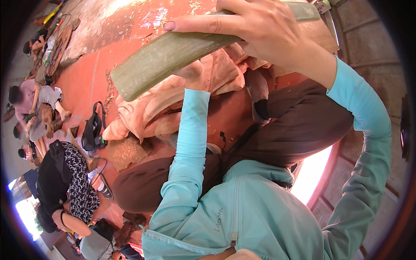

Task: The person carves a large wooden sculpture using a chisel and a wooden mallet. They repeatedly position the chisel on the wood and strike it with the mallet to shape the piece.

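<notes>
A long, flat, greenish bar with a rounded end (151,65), wooden-looking, runs slantwise across the upper middle. My right hand (271,32) is closed round it about midway, one finger stretched along its surface. Beneath the bar, my left hand (193,71) is near a carved reddish-brown piece of wood (149,110) with flowing, fold-like shapes. Its fingers are hidden behind the bar, so I cannot see what they hold. The carving lies in front of my bent legs, partly covered by the bar and my left arm.
A rough wood block (128,151) sits beside the carving's lower end. A black bag (93,130) lies on the red floor (82,93) to the left. Several people sit or bend along the left side, one in a black top (53,173) closest. Wood chips litter the floor beyond.
</notes>
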A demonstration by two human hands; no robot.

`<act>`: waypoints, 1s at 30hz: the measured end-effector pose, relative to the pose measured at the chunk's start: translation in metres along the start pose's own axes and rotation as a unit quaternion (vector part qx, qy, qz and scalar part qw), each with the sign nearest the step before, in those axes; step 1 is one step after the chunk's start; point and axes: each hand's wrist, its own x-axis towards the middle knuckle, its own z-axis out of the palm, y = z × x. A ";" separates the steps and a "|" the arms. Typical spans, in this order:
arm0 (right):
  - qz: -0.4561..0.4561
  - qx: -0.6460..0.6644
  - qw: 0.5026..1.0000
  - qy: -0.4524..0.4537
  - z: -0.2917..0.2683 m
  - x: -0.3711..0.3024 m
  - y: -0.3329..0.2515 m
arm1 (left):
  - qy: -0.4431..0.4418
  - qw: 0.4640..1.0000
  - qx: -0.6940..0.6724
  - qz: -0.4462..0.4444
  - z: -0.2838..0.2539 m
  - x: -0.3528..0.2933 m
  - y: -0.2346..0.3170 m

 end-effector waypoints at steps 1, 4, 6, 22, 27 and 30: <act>-0.018 -0.049 0.999 -0.004 -0.005 0.002 0.003 | -0.004 1.000 0.003 -0.013 0.000 0.000 0.001; -0.048 -0.120 0.992 0.015 -0.008 0.004 0.007 | -0.042 0.999 0.003 -0.031 0.004 -0.010 0.014; -0.043 -0.114 0.992 0.024 -0.009 0.002 0.008 | -0.086 0.993 0.044 0.060 0.011 -0.025 0.019; 0.038 0.043 0.997 0.042 -0.032 -0.007 0.006 | 0.033 0.998 0.023 0.057 0.020 0.000 0.021; 0.049 0.063 0.995 0.056 -0.026 -0.011 0.007 | 0.025 0.999 0.016 0.042 0.020 -0.003 0.017; 0.050 0.098 0.992 0.054 -0.025 -0.011 0.009 | 0.021 0.999 0.013 0.033 0.019 -0.005 0.017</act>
